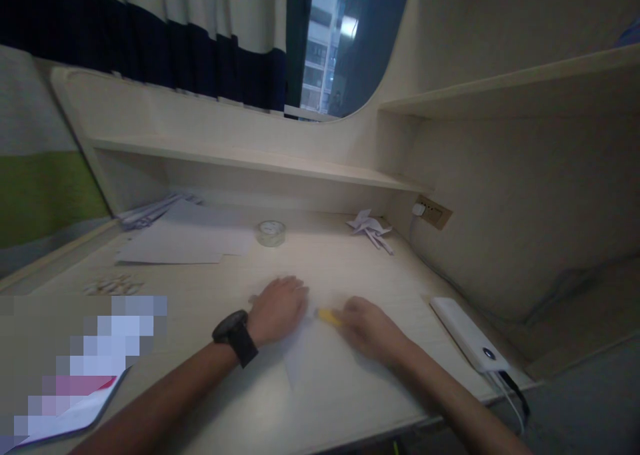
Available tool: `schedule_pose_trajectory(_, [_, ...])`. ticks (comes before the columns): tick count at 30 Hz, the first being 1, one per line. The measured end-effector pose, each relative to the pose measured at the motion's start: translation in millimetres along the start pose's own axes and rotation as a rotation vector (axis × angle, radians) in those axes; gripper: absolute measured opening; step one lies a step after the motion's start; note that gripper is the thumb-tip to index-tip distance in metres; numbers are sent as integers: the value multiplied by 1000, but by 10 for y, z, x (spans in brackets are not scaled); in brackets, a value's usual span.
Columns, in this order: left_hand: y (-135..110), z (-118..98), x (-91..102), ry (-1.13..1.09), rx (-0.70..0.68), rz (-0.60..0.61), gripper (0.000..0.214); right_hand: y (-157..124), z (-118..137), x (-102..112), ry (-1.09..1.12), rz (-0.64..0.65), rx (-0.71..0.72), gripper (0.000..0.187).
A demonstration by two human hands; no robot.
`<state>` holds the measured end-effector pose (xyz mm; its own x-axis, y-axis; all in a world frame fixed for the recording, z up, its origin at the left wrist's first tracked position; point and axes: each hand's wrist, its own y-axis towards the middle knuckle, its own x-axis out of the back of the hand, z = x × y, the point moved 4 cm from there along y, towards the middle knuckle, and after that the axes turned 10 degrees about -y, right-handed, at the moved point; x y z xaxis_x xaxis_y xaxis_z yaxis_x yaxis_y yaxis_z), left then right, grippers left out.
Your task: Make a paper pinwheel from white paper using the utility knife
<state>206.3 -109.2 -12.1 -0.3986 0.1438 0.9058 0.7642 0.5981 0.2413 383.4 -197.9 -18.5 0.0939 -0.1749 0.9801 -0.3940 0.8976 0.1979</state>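
My left hand (pixel 281 308), with a black watch (pixel 235 334) on its wrist, lies palm down on the desk, fingers stretched forward and somewhat blurred. Beneath and beside it is a small piece of white paper (pixel 296 362), partly hidden by the hand. My right hand (pixel 367 325) is closed around a small yellow tool (pixel 329 317). A greyish tip on the tool points left toward the left hand; blur hides its exact kind. The paper's upper edge is close to that tip.
White sheets (pixel 185 235) lie at the back left. A tape roll (pixel 271 233) stands behind my hands, and a folded paper pinwheel (pixel 369 225) rests back right. A white power bank (pixel 470 335) with cables is at right. Small pale pieces (pixel 114 284) lie near a pixelated device (pixel 95 412).
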Motion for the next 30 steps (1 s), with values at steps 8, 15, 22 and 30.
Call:
schedule_pose_trajectory(8, [-263, -3, -373, 55, 13, -34, 49, 43, 79, 6, 8, 59, 44, 31])
schedule_pose_trajectory(15, [-332, -8, -278, -21, -90, 61, 49, -30, 173, 75, -10, 86, 85, 33])
schedule_pose_trajectory(22, [-344, -104, -229, 76, 17, -17, 45, -100, 160, 137, -23, 110, 95, 40])
schedule_pose_trajectory(30, [-295, -210, -311, 241, 314, -159, 53, -80, 235, 133, -4, 152, 121, 38])
